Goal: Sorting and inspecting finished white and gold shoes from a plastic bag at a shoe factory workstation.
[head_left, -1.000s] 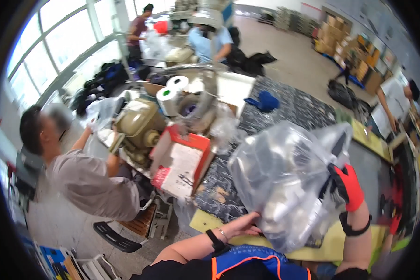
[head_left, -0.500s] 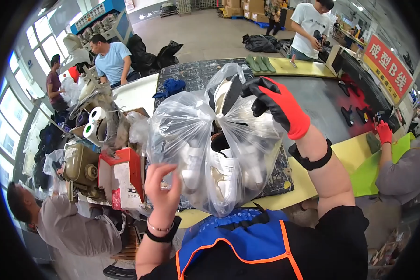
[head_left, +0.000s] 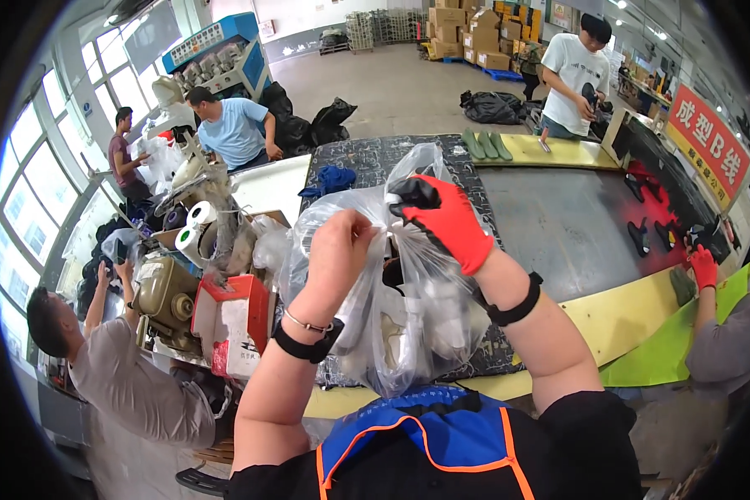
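A transparent plastic bag holding several white shoes stands on the dark patterned tabletop in front of me. Gathered plastic at its top runs between my two hands. My right hand, in a red glove with black palm and fingers, grips the bunched neck. Close beside it, my bare left hand pinches the plastic between thumb and fingers. Loose film rises behind the right glove. Folds of plastic blur the shoes inside, and my hands cover part of the opening.
Left of the bag are a red-and-white box, a sewing-type machine and white rolls. A blue cloth lies beyond the bag. Green shoe-shaped pieces sit at the far edge. Co-workers stand left, right and beyond the table.
Both hands have come together at the bag's neck and closed on the plastic. My left hand rose from the near side; the right came in from the right. The view has shifted slightly.
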The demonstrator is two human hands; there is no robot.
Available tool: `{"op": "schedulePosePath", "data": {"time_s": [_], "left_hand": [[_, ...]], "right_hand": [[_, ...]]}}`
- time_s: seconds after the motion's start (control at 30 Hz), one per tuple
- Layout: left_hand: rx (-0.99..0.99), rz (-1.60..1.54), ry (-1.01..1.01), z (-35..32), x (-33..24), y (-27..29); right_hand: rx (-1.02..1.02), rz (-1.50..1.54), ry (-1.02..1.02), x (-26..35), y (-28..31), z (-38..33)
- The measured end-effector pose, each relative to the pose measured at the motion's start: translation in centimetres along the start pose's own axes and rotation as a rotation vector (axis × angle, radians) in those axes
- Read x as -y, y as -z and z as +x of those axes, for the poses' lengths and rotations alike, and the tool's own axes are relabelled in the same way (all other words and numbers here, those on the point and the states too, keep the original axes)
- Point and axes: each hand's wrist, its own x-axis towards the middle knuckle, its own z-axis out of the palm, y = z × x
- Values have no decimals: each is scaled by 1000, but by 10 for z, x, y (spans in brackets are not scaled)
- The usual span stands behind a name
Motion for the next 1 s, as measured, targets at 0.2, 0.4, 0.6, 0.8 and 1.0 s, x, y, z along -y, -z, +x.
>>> {"op": "schedulePosePath", "data": {"time_s": [0.2, 0.4, 0.6, 0.8, 1.0], "left_hand": [[-141, -190, -72, 0, -21, 22], [-38, -1142, 405, -1, -31, 46], [-129, -1525, 475, -19, 25, 123], [-225, -1032, 208, -18, -25, 117], [-104, 133, -171, -31, -7, 50]], "right_hand": [[139, 23, -86, 3, 9, -17], [346, -455, 22, 4, -1, -29], [338, -597, -7, -1, 25, -43], [354, -601, 222, 20, 18, -26], [138, 524, -183, 12, 67, -39]]}}
